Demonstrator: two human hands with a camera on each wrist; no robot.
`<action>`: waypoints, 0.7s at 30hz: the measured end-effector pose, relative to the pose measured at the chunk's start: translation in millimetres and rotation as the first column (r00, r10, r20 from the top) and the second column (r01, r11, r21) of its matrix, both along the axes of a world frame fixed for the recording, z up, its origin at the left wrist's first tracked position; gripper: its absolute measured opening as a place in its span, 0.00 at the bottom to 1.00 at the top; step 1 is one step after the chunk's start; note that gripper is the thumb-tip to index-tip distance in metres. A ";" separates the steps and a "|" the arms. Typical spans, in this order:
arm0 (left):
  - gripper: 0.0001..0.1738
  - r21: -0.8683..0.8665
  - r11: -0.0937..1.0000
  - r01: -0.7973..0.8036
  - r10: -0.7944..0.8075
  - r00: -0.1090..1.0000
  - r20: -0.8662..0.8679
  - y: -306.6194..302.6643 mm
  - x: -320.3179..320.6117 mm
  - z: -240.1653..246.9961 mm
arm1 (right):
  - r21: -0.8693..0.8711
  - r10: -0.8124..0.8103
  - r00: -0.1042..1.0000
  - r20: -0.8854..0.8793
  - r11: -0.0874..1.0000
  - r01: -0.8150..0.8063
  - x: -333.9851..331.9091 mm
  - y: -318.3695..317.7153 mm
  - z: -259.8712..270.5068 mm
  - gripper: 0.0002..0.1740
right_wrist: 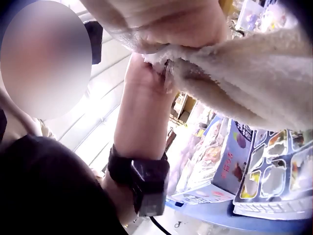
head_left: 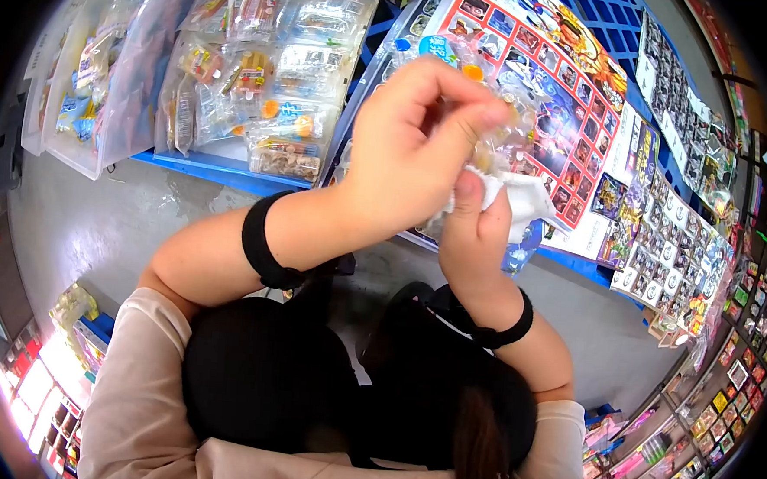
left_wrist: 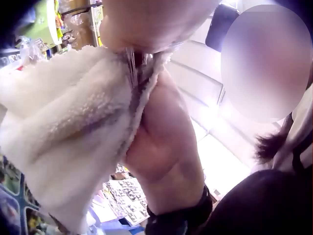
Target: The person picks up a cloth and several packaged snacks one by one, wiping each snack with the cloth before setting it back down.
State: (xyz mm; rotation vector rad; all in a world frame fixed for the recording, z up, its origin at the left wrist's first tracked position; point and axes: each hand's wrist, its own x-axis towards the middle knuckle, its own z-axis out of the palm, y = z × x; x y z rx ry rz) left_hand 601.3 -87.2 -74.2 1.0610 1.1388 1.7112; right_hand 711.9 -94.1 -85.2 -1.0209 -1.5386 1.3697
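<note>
My left hand [head_left: 410,150] is raised over the display sheets, thumb and forefinger bent together at a clear plastic piece [left_wrist: 131,68] that shows only in part. Just below and to its right, my right hand [head_left: 479,240] grips a white fluffy cloth [head_left: 529,193] with its thumb on top. In the left wrist view the cloth hangs in folds and wraps about the plastic between both hands. The right wrist view shows the cloth pressed under the right hand [right_wrist: 171,24]. What the clear piece belongs to, I cannot tell.
At left a shallow tray [head_left: 163,111] holds clear packets, beside a translucent bin [head_left: 114,160] of wrapped items. Under the hands lie a red-bordered picture sheet [head_left: 570,154] and other printed sheets [head_left: 674,242] on blue crates [head_left: 598,25]. Stocked shelves [head_left: 723,379] line the right.
</note>
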 end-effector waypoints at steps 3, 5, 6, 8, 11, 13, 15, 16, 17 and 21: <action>0.06 -0.111 0.986 -0.124 0.149 0.956 0.253 7.7 -2.7 9.5 | -0.043 0.097 0.985 0.142 0.995 -0.092 6.9 -6.2 1.1 0.17; 0.07 -0.073 0.976 -0.206 0.217 0.953 0.212 13.9 -8.2 9.6 | -0.051 0.058 0.995 0.085 0.997 -0.054 3.0 -8.2 1.5 0.15; 0.07 -0.086 0.970 -0.229 0.241 0.954 0.178 15.0 -8.9 10.0 | -0.058 0.091 0.989 0.118 0.995 -0.085 4.9 -8.2 2.2 0.15; 0.12 -0.142 0.975 -0.169 0.191 0.969 0.158 15.5 -13.4 4.3 | -0.065 0.126 0.981 0.149 0.991 -0.117 7.4 -6.3 2.1 0.14; 0.25 -0.242 0.970 -0.036 0.082 0.980 0.180 12.9 -19.8 -2.4 | 0.088 0.094 0.957 0.275 0.988 -0.123 11.4 1.6 -1.0 0.12; 0.33 -0.283 0.958 0.039 0.025 0.976 0.218 7.0 -21.7 -9.0 | 0.480 -0.082 0.864 0.497 0.855 -0.195 14.8 10.2 -3.6 0.07; 0.44 -0.371 0.893 0.256 -0.287 0.958 -0.030 -6.7 -16.9 -12.2 | 0.561 -0.082 0.849 0.522 0.783 -0.269 15.7 15.6 -6.1 0.07; 0.31 -0.422 0.873 0.247 -0.210 0.969 0.133 -12.7 -4.2 -6.8 | 0.632 -0.086 0.834 0.545 0.696 -0.341 15.8 16.9 -6.5 0.07; 0.31 -0.422 0.872 0.247 -0.210 0.969 0.131 -11.1 -6.2 -5.1 | 0.632 -0.086 0.835 0.543 0.697 -0.339 15.7 15.3 -5.9 0.07; 0.21 -0.465 0.855 0.228 -0.083 0.947 0.311 -2.9 -20.0 -2.4 | 0.475 0.167 0.772 0.614 0.702 -0.530 18.2 10.5 2.8 0.09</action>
